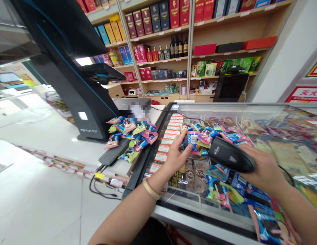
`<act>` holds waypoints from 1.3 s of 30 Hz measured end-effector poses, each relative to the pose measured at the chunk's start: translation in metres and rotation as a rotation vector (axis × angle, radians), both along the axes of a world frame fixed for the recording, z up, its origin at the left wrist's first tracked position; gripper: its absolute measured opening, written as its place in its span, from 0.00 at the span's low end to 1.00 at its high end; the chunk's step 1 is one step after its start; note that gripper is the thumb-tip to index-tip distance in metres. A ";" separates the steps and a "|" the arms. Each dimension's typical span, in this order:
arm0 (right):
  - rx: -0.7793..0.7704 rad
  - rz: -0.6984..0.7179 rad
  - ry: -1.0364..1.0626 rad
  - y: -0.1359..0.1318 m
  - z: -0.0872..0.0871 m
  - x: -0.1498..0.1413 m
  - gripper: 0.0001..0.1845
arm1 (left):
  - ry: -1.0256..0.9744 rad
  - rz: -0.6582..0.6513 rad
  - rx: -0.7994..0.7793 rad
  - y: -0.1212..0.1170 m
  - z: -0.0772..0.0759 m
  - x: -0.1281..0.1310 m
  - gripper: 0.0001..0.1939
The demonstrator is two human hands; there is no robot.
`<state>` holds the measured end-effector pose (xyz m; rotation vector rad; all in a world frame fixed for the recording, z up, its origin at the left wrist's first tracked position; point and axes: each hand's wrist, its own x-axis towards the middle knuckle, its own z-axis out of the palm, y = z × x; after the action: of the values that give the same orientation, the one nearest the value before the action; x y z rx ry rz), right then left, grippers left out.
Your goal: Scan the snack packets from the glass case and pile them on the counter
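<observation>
Gripping a black scanner (231, 157), the right hand (265, 170) closes its fingers round the handle, with the scanner's head aimed left at a small packet (191, 140). That packet, blue with a white barcode label facing up, is pinched between the thumb and fingers of the left hand (175, 157), just above the glass lid (275, 117) of a display case. A gold bracelet (151, 189) sits on the left wrist. Scanner head and packet are near each other but not touching. Under the glass, near the hands, lie more wrapped snacks in blue, pink and green, and a row of white and red price tags (166, 140) runs along the case's left edge. A second heap of packets (132, 136) lies to the left on the white counter (46, 136), partly on a dark keyboard (112, 153); cables trail from it toward the near edge. Behind the heap stands a black register stand (79, 88) with its screen overhead. Farther back, wooden shelves (224, 30) carry red and blue boxes, bottles (178, 46) and green bags, and a dark monitor (230, 86) stands past the far end of the case.
</observation>
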<state>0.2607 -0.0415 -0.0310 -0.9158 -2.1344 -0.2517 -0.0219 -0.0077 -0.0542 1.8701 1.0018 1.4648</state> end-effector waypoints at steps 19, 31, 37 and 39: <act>0.251 -0.034 -0.079 0.006 0.003 0.006 0.12 | 0.716 0.706 0.305 -0.070 -0.008 -0.205 0.18; 0.144 -0.062 0.017 0.007 -0.004 0.009 0.12 | 0.751 0.687 0.138 -0.076 -0.019 -0.196 0.27; 0.062 -0.070 0.087 0.002 0.006 0.001 0.08 | 0.637 0.743 0.370 -0.075 0.009 -0.164 0.29; 0.069 -0.053 0.104 0.000 0.011 -0.003 0.07 | 0.583 0.614 0.383 -0.072 0.022 -0.137 0.26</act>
<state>0.2574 -0.0412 -0.0201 -0.9261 -1.9965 -0.2961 -0.1592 -0.0801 -0.0321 2.4914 1.7973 1.5388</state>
